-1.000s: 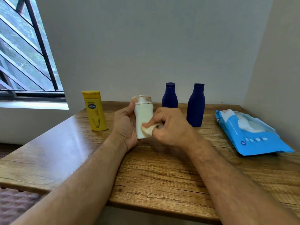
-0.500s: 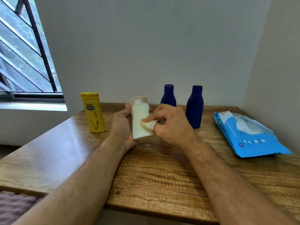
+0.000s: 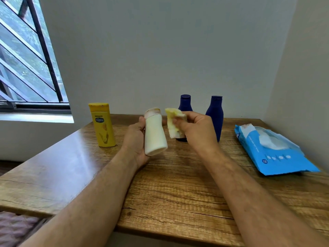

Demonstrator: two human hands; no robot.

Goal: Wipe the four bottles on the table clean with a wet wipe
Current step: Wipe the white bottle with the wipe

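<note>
A wood-grain brown counter (image 3: 178, 189) fills a corner between pale grey walls, with a barred window (image 3: 26, 56) at the far left. On the counter's right side lies a flat blue plastic pack of wet wipes (image 3: 277, 154), its flap open and white wipes showing. Two dark blue plastic bottles stand upright near the back wall: the right dark blue bottle (image 3: 215, 116) in clear view, the left dark blue bottle (image 3: 185, 104) partly hidden behind the right hand. A yellow flat-sided plastic bottle (image 3: 103, 124) with a yellow cap stands upright well to the left, apart from the hands.

The left hand (image 3: 137, 139) has its fingers and thumb wrapped round the cream-white plastic bottle (image 3: 154, 134), holding it above the counter, tilted with its cap leaning left and its base toward the camera. The right hand (image 3: 197, 129) pinches a crumpled, yellow-stained wet wipe (image 3: 173, 123) between thumb and curled fingers, just beside the cream bottle and apart from it. The cream bottle's cap shows brownish smudges; its body looks plain and unmarked
</note>
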